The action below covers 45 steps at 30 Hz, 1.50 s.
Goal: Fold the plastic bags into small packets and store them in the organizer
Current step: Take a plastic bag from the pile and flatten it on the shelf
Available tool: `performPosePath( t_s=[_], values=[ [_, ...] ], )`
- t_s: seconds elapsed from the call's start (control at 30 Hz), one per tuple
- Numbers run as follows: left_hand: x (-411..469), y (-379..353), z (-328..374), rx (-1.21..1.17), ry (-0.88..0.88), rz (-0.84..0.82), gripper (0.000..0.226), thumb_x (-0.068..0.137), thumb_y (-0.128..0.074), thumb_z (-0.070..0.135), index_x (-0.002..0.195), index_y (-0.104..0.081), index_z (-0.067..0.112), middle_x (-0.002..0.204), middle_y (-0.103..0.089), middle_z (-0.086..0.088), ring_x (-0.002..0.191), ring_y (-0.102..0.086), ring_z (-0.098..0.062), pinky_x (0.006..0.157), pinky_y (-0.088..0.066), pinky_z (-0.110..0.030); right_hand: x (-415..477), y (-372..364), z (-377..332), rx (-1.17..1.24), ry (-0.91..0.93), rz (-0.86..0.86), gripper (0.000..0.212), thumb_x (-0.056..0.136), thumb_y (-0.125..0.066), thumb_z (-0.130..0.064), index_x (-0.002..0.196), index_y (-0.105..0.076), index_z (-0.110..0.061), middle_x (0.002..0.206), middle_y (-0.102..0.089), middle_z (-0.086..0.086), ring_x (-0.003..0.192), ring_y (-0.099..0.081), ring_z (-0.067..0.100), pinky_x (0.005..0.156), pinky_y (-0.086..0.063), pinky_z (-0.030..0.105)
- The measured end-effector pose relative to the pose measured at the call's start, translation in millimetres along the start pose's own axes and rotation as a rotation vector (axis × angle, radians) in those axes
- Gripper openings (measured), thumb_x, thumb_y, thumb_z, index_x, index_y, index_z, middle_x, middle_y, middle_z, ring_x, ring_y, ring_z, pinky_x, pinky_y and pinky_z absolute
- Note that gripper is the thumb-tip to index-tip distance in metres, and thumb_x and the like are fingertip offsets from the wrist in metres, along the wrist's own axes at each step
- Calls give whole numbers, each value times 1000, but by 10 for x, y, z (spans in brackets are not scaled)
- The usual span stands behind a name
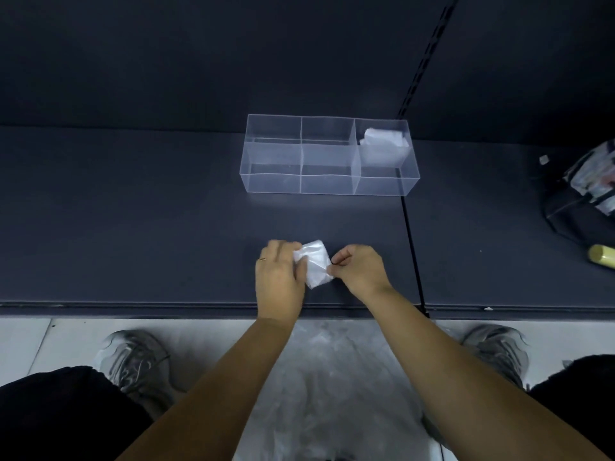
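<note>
A small folded white plastic bag packet (pixel 316 262) lies on the dark shelf (pixel 133 227) near its front edge. My left hand (pixel 279 277) grips the packet's left side, fingers curled over it. My right hand (pixel 357 266) pinches its right edge between thumb and fingers. Behind them stands a clear organizer (pixel 327 186) with several compartments. One folded white packet (pixel 382 141) sits in its far right compartment; the other compartments hold nothing I can see.
A dark bag with printed packaging (pixel 589 191) and a yellow cylinder (pixel 602 256) lie at the right edge of the shelf. More clear plastic (pixel 319 377) lies on the floor between my shoes. A slotted upright (pixel 429 54) runs up the back wall.
</note>
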<state>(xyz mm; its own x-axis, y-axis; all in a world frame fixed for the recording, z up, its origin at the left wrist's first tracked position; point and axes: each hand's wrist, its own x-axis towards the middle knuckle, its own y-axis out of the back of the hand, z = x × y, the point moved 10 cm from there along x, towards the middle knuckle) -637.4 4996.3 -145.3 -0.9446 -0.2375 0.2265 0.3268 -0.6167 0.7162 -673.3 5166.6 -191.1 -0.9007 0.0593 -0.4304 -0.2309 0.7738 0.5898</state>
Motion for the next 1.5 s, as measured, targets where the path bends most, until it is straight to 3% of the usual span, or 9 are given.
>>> performPosePath(
  t_s=[0.13, 0.4, 0.67, 0.87, 0.97, 1.07, 1.17, 1.27, 1.5],
  values=[
    [-190, -416, 40, 302, -273, -315, 52, 98, -47, 33, 146, -37, 14, 152, -38, -1, 144, -25, -21, 118, -3, -38, -12, 1, -21, -15, 0, 3, 12, 77, -75, -12, 81, -65, -18, 83, -67, -2, 85, -65, 16, 79, -54, 30],
    [-271, -527, -300, 554, -163, -481, 77, 89, -1, 65, 151, 9, 21, 160, 9, 6, 141, 23, -11, 110, 27, -40, -205, -72, -92, -283, 147, 199, 41, 75, -76, -40, 106, -56, -22, 104, -55, -4, 99, -53, 16, 91, -39, 33],
    [-261, -540, -355, 572, -84, -544, 82, 90, -12, 67, 151, 14, 18, 160, 15, 4, 145, 20, -20, 112, 19, -48, -302, 18, -76, -248, 178, 399, 9, 95, -53, -22, 98, -62, -20, 101, -55, 0, 100, -54, 21, 82, -28, 30],
    [-350, -493, -296, 527, 16, -516, 80, 90, -6, 64, 151, 11, 16, 160, 16, 1, 145, 20, -19, 113, 19, -45, -254, -109, -140, -150, 76, 273, 6, 80, -68, -21, 82, -62, -19, 100, -55, -2, 97, -52, 17, 84, -37, 29],
    [-301, -390, -280, 250, 136, -481, 69, 97, -31, 54, 153, -12, 19, 161, -1, 4, 147, 9, -13, 116, 15, -38, -241, -100, -120, 162, 21, 145, 13, 77, -67, -8, 74, -57, -15, 78, -60, -2, 75, -58, 16, 66, -47, 28],
    [-125, -250, -257, -182, 339, -462, 71, 91, -53, 50, 150, -27, 20, 155, -27, 3, 144, -19, -14, 118, -12, -37, -267, 17, -228, 331, 97, 7, 15, 78, -69, -2, 80, -57, -12, 73, -57, -2, 66, -52, 10, 59, -43, 20],
    [-54, -275, -7, -604, 495, -679, 84, 76, -66, 57, 146, -29, 32, 137, -44, 15, 121, -46, -2, 88, -41, -14, -330, 130, -409, 385, 205, -208, 26, 79, -72, -3, 97, -58, -17, 74, -61, -2, 65, -55, 4, 63, -45, 15],
    [98, -328, 263, -769, 483, -785, 52, 73, -71, 47, 117, -64, 20, 109, -70, 3, 95, -65, -8, 72, -49, -16, -305, 318, -516, 429, 249, -292, 32, 79, -73, -1, 103, -59, -17, 71, -62, -8, 68, -58, 5, 67, -47, 15],
    [714, -453, 535, -978, 563, -473, 14, 83, -71, 17, 92, -72, 5, 84, -74, -6, 74, -67, -13, 69, -54, -20, 187, 795, -463, 587, 144, -178, 21, 84, -71, -12, 103, -71, -4, 100, -74, 11, 88, -69, 17, 79, -52, 25]
  ],
)
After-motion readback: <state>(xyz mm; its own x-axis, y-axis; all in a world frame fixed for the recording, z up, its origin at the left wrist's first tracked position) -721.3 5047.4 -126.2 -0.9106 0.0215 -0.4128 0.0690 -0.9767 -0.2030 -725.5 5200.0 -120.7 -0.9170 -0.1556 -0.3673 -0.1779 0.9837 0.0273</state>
